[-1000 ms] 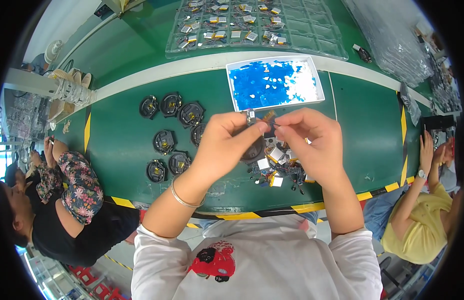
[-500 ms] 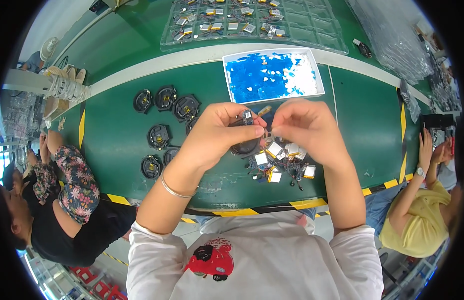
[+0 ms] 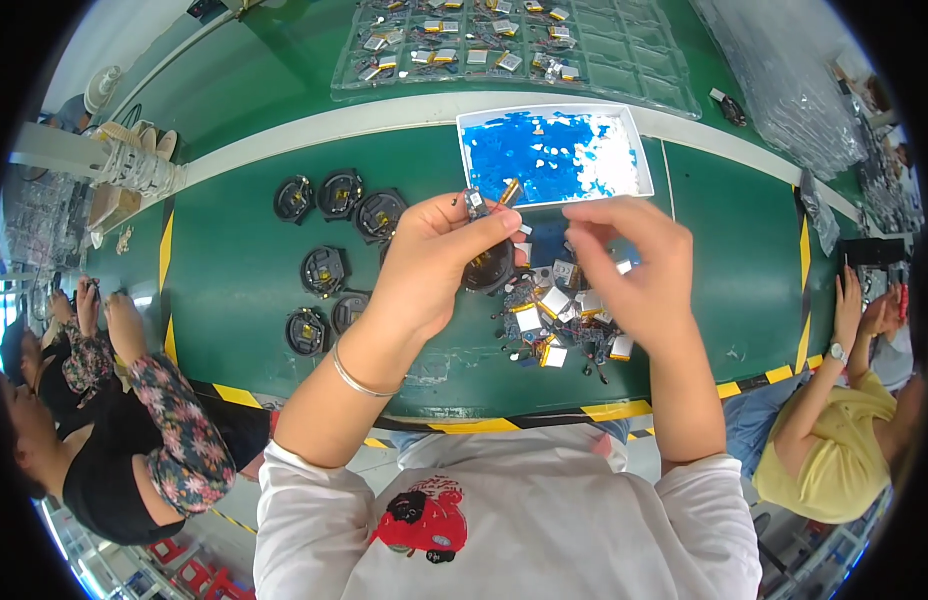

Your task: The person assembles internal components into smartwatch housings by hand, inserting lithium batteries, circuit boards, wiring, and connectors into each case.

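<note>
- Where striped tape (image 3: pixel 474 427) marks the near edge of the worktop (image 3: pixel 734 250), both bare forearms cross above it, so the hands reach over its middle.
- Inward from that edge, right of centre, lies a loose pile of flat batteries (image 3: pixel 555 301) and dark wired parts, probably heaped there for easy reach.
- Above the pile's left end, the left hand (image 3: pixel 431 245) pinches a small wired assembly (image 3: pixel 475 203) between thumb and fingers; a yellowish strip (image 3: pixel 511 193) juts toward the far edge, perhaps to keep that end free.
- Facing it, the right hand (image 3: pixel 634 250) has curled fingers, thumb close to forefinger; whether anything sits between them cannot be told.
- Partly hidden by the left hand is a round black housing (image 3: pixel 487 270); contact with the fingers is unclear.
- Toward the left edge, more black housings (image 3: pixel 324 270) lie in loose rows, the gaps likely allowing fingers around most.
- Between the right forearm and the right edge's tape (image 3: pixel 806 270), a broad green stretch gives room to move sideways.
- Near the far edge, a white tray (image 3: pixel 465 150) with blue-and-white contents has a raised rim that limits forward reach.
- Past the pale rail (image 3: pixel 384 113), a clear compartment tray (image 3: pixel 634 60) holds batteries in cells, presumably keeping them apart.
</note>
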{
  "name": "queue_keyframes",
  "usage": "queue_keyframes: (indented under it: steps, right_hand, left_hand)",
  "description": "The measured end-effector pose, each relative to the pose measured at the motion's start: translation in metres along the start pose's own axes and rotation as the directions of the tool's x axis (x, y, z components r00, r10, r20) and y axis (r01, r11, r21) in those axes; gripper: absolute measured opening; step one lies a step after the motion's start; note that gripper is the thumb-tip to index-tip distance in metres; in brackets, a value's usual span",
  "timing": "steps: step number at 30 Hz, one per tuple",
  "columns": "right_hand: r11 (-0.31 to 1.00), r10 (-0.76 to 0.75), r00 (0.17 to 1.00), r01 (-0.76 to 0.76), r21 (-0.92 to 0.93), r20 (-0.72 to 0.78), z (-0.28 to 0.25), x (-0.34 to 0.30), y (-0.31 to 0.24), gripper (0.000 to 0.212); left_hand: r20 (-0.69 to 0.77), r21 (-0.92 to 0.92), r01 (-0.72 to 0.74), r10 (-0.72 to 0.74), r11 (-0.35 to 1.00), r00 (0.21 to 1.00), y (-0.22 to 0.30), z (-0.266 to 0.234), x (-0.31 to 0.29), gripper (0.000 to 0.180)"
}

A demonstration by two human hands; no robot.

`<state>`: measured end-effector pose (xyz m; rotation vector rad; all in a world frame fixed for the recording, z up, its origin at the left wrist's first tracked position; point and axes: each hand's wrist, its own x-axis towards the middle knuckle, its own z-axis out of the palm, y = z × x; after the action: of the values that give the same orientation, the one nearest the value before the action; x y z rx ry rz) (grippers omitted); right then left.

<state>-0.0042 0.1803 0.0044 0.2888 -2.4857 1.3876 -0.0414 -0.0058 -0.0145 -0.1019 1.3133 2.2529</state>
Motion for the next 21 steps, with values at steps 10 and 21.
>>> queue_keyframes:
  steps: [10,21]
  right_hand:
    - [0.996,-0.043,0.996,0.05,0.081,-0.084,0.014,-0.007,-0.013,0.014]
    - [0.936,0.21,0.973,-0.17,0.309,-0.1,0.007,-0.007,-0.01,0.01]
  left_hand:
    - [0.097,-0.056,0.096,-0.09,0.994,0.991,0.006,0.008,-0.009,0.012]
    - [0.151,0.091,0.075,-0.088,0.993,0.985,0.01,0.015,-0.014,0.022]
